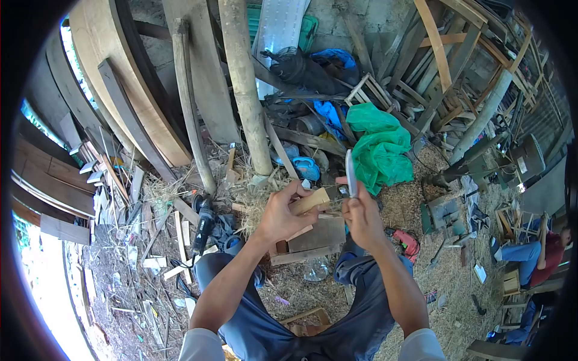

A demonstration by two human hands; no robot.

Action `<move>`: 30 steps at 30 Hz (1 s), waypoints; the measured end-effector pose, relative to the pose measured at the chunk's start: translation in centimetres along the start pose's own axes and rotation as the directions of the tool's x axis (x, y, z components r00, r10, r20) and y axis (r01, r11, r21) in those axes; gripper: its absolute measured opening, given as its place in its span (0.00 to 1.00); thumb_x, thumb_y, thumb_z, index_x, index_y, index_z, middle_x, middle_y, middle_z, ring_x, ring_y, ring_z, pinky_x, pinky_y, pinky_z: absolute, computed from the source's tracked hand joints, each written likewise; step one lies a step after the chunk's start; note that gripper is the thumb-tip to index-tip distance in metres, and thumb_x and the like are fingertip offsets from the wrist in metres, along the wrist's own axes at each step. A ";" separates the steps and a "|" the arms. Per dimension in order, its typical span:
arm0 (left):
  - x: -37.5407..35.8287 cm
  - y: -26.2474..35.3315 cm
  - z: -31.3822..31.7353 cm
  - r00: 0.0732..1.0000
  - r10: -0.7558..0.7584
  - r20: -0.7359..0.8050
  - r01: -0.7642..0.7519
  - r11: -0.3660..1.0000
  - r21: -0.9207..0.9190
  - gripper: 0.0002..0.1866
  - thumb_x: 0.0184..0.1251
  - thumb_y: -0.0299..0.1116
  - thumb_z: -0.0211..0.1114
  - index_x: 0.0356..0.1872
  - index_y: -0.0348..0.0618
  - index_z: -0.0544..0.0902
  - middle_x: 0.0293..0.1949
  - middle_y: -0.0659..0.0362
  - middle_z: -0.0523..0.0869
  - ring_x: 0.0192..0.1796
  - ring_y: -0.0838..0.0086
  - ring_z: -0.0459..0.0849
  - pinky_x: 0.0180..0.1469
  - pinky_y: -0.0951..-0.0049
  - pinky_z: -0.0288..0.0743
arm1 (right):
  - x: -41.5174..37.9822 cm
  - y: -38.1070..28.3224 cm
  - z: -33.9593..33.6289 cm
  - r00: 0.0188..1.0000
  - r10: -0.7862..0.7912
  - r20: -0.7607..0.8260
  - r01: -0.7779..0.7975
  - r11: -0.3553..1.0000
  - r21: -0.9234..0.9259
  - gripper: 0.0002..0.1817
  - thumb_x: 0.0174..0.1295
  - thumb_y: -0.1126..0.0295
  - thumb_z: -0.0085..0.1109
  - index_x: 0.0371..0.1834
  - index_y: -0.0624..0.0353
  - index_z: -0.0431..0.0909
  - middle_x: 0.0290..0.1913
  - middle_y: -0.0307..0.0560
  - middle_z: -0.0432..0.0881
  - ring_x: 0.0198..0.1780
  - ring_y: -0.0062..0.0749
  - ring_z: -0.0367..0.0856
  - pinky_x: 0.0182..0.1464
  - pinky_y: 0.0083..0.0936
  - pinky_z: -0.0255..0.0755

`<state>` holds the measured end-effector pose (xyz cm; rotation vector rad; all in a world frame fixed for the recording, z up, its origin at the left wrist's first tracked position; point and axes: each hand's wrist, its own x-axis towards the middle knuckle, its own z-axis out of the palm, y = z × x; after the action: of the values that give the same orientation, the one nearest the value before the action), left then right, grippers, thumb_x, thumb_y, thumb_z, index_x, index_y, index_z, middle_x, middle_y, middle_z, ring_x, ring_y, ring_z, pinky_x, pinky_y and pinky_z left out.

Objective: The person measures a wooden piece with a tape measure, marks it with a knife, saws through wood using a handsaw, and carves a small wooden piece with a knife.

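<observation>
My left hand (288,212) grips a small pale block of wood (310,201), with fingers and thumb wrapped around its sides. Just to the right, my right hand (362,216) is closed on a knife (351,171), its light blade pointing up and away from me. The blade stands apart from the block. Both hands are above a low wooden block or box (319,236) between my knees. My palm hides most of the knife's handle.
An angle grinder (203,228) lies left of my knee. Green plastic sheeting (380,147) is heaped ahead, near a wooden post (245,90). Planks (123,78) lean at the left. A red power tool (404,244) lies at right; another person (545,256) sits farther right.
</observation>
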<state>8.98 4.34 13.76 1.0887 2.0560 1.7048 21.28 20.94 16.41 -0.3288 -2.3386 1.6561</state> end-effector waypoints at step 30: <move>-1.2 2.6 -0.4 0.884 -0.210 0.418 0.380 0.843 -0.380 0.12 0.79 0.38 0.51 0.38 0.40 0.73 0.31 0.58 0.86 0.18 0.82 0.76 0.18 0.80 0.67 | 0.5 -0.9 0.0 0.983 -0.184 0.002 0.183 0.980 0.073 0.07 0.70 0.68 0.57 0.41 0.62 0.78 0.20 0.30 0.69 0.22 0.09 0.61 0.24 0.15 0.53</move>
<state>10.53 3.27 15.96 0.7979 1.4109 1.5671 20.80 20.75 17.28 -0.0885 -2.2328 1.6506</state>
